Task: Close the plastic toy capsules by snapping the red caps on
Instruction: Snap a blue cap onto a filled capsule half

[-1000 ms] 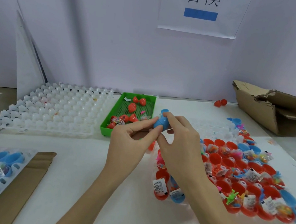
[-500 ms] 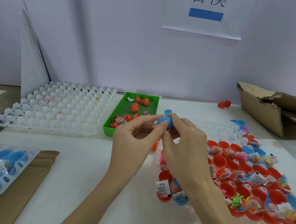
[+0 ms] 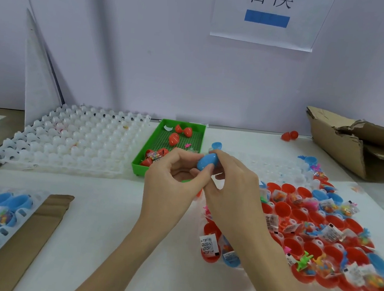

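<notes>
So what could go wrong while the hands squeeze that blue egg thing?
The smooth blue plastic capsule is only pinched by fingertips of the left hand and right hand, so it may slip and drop. Falling, it could knock toys from the open red plastic capsule halves below.

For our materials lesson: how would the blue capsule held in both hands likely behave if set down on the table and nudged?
The blue capsule is egg-shaped and smooth, so it would probably roll or wobble. Fingertips alone hold it, so it is likely light. It looks like glossy hard plastic, probably stiff and a little slippery.
</notes>
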A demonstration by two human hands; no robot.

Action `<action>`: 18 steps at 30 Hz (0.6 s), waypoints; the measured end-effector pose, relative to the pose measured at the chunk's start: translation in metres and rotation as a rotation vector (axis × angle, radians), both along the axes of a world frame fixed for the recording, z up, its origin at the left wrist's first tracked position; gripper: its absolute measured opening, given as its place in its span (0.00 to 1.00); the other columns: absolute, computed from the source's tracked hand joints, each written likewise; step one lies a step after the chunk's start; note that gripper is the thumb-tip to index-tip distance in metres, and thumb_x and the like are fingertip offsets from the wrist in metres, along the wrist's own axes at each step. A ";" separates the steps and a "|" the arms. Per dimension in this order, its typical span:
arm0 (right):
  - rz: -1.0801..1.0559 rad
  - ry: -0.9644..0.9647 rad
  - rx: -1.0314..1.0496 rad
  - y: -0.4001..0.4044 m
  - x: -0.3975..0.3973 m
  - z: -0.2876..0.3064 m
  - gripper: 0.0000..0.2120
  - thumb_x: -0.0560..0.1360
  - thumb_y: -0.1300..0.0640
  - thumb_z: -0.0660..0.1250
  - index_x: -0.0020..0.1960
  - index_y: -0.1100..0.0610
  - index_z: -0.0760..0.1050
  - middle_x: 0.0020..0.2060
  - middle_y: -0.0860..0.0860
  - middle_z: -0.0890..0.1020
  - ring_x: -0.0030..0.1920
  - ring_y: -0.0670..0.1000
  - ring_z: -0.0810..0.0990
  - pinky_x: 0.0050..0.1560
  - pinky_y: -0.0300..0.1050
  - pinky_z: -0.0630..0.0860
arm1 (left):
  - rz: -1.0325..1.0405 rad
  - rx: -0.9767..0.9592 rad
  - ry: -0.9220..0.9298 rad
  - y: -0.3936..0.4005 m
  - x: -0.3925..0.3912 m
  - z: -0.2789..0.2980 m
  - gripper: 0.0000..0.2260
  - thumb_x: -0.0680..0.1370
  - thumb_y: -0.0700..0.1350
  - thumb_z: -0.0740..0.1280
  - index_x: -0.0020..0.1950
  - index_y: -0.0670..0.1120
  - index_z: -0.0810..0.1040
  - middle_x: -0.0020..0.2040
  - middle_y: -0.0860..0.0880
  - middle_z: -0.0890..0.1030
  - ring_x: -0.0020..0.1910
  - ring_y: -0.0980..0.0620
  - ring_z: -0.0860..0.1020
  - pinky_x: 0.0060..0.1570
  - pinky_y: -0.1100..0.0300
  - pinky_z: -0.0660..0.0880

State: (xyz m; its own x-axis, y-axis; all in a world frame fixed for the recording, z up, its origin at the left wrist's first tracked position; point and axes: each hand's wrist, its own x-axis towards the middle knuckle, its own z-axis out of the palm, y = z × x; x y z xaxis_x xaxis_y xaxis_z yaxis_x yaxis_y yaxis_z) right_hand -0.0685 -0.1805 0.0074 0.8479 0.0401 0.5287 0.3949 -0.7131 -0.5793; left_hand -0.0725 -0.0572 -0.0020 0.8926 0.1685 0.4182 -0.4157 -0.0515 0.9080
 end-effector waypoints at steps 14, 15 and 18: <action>0.061 -0.069 -0.001 -0.003 0.001 0.000 0.16 0.80 0.60 0.69 0.67 0.55 0.76 0.48 0.46 0.79 0.43 0.44 0.75 0.48 0.40 0.77 | 0.016 -0.065 0.060 0.000 0.000 0.005 0.08 0.74 0.39 0.79 0.51 0.47 0.86 0.44 0.53 0.88 0.45 0.55 0.87 0.44 0.69 0.80; 0.065 -0.041 0.002 -0.003 0.002 -0.001 0.21 0.80 0.59 0.68 0.72 0.54 0.73 0.50 0.45 0.78 0.46 0.43 0.75 0.51 0.39 0.78 | -0.007 -0.103 0.090 0.001 0.000 0.006 0.08 0.75 0.39 0.78 0.52 0.47 0.86 0.44 0.52 0.88 0.46 0.55 0.87 0.44 0.69 0.79; 0.061 0.012 -0.002 -0.006 0.003 -0.001 0.30 0.79 0.51 0.69 0.79 0.47 0.64 0.48 0.39 0.73 0.46 0.40 0.74 0.50 0.29 0.73 | -0.054 -0.184 0.214 0.004 0.002 0.008 0.06 0.78 0.44 0.75 0.54 0.47 0.86 0.45 0.49 0.89 0.47 0.51 0.87 0.46 0.65 0.81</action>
State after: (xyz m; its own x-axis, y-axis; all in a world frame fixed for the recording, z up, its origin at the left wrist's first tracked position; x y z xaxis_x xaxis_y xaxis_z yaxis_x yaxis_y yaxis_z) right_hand -0.0658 -0.1862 0.0068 0.8501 0.0932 0.5183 0.4308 -0.6891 -0.5827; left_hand -0.0708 -0.0529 0.0055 0.9670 0.1742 0.1862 -0.2113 0.1390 0.9675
